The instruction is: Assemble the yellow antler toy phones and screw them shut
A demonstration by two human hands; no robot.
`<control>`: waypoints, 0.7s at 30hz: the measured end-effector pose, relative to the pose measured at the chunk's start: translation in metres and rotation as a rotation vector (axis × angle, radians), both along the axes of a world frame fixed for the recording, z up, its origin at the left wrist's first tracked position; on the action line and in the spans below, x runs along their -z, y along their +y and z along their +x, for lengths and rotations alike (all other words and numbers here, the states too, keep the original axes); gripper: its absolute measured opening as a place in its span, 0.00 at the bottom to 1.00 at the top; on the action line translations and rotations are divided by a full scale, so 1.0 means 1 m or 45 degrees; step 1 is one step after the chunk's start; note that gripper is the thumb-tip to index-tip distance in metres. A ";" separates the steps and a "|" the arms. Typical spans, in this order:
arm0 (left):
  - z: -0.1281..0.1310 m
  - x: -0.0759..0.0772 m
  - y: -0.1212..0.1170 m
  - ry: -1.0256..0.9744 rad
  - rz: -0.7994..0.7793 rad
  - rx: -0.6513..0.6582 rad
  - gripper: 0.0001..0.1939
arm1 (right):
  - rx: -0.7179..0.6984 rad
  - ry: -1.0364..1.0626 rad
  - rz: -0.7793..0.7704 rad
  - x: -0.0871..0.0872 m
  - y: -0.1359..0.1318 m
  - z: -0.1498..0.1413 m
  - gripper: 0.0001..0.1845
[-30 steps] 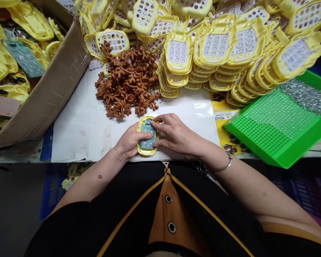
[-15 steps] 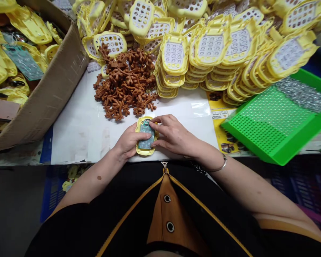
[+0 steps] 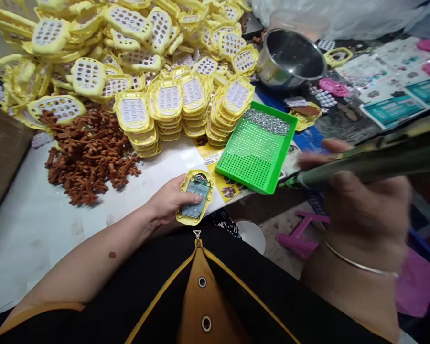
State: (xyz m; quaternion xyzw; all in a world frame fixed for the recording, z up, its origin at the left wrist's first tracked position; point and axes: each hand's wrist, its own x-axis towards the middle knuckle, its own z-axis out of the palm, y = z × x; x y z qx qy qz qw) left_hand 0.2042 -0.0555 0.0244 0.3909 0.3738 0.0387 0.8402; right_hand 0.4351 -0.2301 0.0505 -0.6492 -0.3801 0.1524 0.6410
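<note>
My left hand (image 3: 170, 198) holds a yellow plastic shell (image 3: 189, 220) near the table's front edge, thumb pressed on the green circuit board (image 3: 193, 199) seated inside it. Off to the right, my right hand (image 3: 372, 205) is wrapped around a long dark electric screwdriver (image 3: 390, 155), blurred by motion. Its narrow end points left, close to the green perforated tray (image 3: 251, 162), where many small silver screws (image 3: 267, 122) lie along the far side.
Brown plastic parts (image 3: 89, 157) are heaped at the left. Behind the tray stand stacks of yellow shells with keypads (image 3: 168, 98), and a large pile of yellow covers (image 3: 89, 76) lies beyond. A metal bowl (image 3: 292, 57) sits at the back right. Below is a pink stool (image 3: 301, 239).
My right hand has left the circuit board and moved far right, now gripping the electric screwdriver. The view has turned right. My left hand still holds the shell.
</note>
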 end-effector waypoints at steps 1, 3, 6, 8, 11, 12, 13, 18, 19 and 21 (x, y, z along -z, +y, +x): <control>0.010 0.000 -0.002 -0.001 -0.017 0.034 0.23 | -0.035 0.096 0.043 0.000 0.003 0.004 0.15; 0.025 0.000 -0.007 -0.005 -0.049 0.079 0.23 | -0.151 0.206 0.158 -0.001 0.015 0.009 0.17; 0.036 0.002 -0.011 0.005 -0.081 0.087 0.23 | -0.209 0.159 0.415 0.001 0.043 0.012 0.15; 0.037 0.006 -0.013 0.022 -0.114 0.062 0.24 | -0.240 0.099 0.572 0.007 0.064 0.014 0.19; 0.034 0.016 -0.015 0.063 -0.145 0.027 0.25 | -0.282 0.036 0.674 0.024 0.091 0.018 0.18; 0.033 0.018 -0.015 0.077 -0.146 0.025 0.24 | -0.273 0.021 0.667 0.030 0.097 0.019 0.16; 0.032 0.021 -0.015 0.090 -0.146 0.027 0.25 | -0.257 0.011 0.647 0.035 0.102 0.020 0.15; 0.031 0.025 -0.012 0.117 -0.154 0.051 0.26 | -0.185 0.000 0.525 0.047 0.111 0.022 0.13; 0.032 0.025 -0.011 0.120 -0.160 0.053 0.26 | -0.188 0.001 0.503 0.048 0.111 0.023 0.13; 0.032 0.026 -0.010 0.120 -0.174 0.063 0.26 | -0.205 0.001 0.473 0.050 0.112 0.023 0.14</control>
